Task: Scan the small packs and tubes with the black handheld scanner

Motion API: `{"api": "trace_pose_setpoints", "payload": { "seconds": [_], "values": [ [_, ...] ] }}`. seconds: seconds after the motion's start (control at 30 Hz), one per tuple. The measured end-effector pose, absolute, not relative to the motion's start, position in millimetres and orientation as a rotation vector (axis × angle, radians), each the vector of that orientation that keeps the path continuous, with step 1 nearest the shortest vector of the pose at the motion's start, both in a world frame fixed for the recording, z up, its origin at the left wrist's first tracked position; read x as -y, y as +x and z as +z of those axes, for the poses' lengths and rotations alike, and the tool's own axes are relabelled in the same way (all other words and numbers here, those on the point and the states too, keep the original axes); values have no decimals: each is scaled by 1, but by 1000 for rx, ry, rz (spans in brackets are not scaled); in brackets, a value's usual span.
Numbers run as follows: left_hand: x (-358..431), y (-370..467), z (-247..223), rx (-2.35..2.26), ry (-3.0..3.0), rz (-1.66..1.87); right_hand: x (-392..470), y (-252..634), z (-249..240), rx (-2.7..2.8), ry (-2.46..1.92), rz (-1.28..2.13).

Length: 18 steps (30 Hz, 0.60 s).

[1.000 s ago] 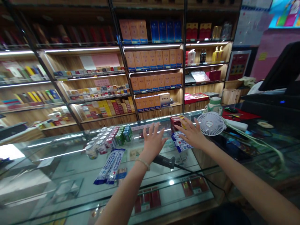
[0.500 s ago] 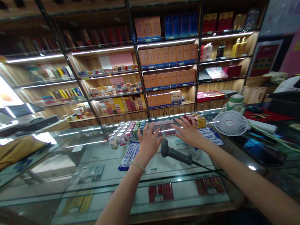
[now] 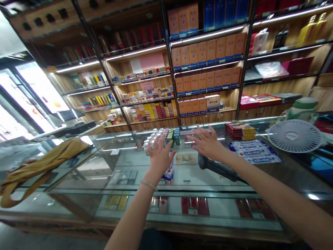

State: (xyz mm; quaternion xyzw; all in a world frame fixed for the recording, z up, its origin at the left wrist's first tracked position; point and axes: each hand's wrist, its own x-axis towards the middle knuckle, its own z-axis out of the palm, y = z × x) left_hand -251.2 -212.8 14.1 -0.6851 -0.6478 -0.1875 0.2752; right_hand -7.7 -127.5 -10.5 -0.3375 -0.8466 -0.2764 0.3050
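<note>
My left hand (image 3: 159, 157) is spread with nothing in it, over the glass counter (image 3: 145, 187), in front of rows of small bottles (image 3: 153, 135) and partly covering a blue-and-white packet (image 3: 169, 172). To its right my right hand (image 3: 208, 144) also has its fingers apart and holds nothing. Just below that hand lies a dark handheld scanner (image 3: 217, 168), its cable running under my right forearm. Green small packs (image 3: 173, 136) stand between the hands, farther back. Stacked red and yellow packets (image 3: 239, 131) and blue-and-white packets (image 3: 255, 151) lie on the right.
At the right are a white round fan (image 3: 293, 135) and a green-and-white jug (image 3: 304, 107). A mustard cloth bag (image 3: 52, 159) lies on the left counter. Lit shelves of boxes (image 3: 208, 80) stand behind. Packs (image 3: 195, 206) sit inside the glass case.
The view has turned left, so the counter and shelves appear farther right. My left hand now covers more of the blue-and-white packet, and my right hand appears nearer the scanner. Both hands stay open.
</note>
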Motion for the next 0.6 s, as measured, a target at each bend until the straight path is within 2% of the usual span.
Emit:
{"api": "trace_pose_setpoints", "payload": {
  "seconds": [0.3, 0.6],
  "values": [
    [240, -300, 4, 1822, -1735, -480, 125, -72, -16, 2302, -730, -711],
    [252, -310, -17, 1932, -1711, -466, 108, -120, -24, 2413, -579, -773]
  ]
}}
